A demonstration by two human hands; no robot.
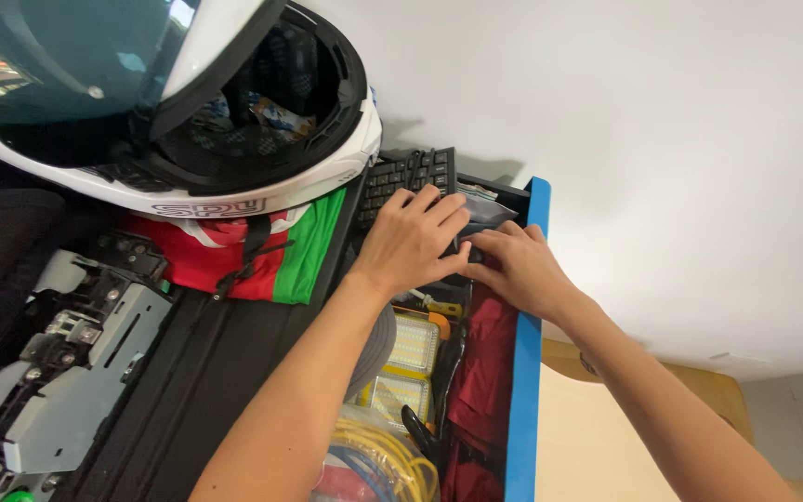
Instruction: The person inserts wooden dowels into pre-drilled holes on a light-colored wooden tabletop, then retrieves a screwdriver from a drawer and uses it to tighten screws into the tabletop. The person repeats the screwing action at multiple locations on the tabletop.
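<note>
The left hand lay flat, fingers spread, on a black keyboard in a blue-edged box. The keyboard's long side ran from near the hands up toward the white wall — its far end stuck out past the fingers. The right hand pinched the edge of a small clear plastic bag just beside it. A white helmet sat on red and green cloth — a yellow cable lay lower down.
</note>
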